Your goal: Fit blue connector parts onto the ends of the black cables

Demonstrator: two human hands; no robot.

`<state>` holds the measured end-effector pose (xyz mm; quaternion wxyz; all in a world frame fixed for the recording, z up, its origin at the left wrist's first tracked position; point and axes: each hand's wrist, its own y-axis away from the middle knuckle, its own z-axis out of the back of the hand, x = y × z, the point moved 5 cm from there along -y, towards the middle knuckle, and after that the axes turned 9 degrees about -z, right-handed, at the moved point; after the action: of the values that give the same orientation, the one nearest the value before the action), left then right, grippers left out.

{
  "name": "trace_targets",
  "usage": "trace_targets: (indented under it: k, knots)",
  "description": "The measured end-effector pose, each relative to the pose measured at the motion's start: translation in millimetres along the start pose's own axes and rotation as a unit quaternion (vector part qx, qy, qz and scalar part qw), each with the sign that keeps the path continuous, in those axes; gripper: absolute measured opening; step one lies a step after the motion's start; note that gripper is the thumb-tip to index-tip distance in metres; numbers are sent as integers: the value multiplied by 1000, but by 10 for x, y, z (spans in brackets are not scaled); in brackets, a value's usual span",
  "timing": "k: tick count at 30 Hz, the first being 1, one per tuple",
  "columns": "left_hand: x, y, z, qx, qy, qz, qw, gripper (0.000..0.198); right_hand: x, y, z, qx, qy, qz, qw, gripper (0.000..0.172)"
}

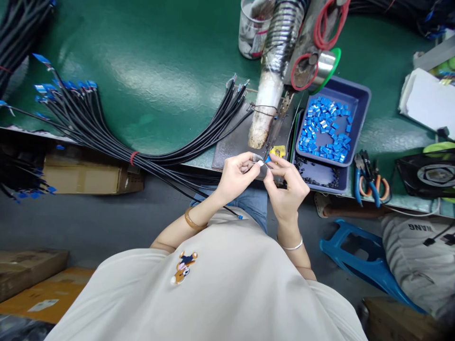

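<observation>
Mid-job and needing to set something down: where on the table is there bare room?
Widest: green tabletop between the blue cable ends on the left and the clear cup. Smaller: the strip between the blue-filled tray and the white pad. Crowded: around the left hand and right hand, with the pale pipe end beyond, black cables left and the tray right.

Grn tbl (159,57), gry flr (106,220), blue stool (377,271)

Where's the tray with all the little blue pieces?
In the head view, the tray is on the right, beyond and right of the right hand, near the pliers.
</observation>
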<state>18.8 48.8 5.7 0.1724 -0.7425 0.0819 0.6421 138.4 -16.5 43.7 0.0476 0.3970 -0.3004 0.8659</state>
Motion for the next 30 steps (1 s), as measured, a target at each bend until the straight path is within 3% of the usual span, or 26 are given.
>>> trace_targets:
  k: [11, 17, 20, 30]
  knots:
    - [61, 45, -10, 8, 23, 38, 999, 17, -21, 60, 11, 7, 15, 26, 1000, 16]
    - [77, 46, 10, 56, 106, 117, 986, 41, -49, 95, -1, 12, -1, 2, 1000, 13]
    - [92, 50, 13, 79, 147, 152, 974, 44, -55, 109, -1, 21, -15, -11, 1000, 13]
    - [105, 11, 15, 89, 161, 158, 970, 41, -63, 88, 5, 26, -13, -21, 999, 11]
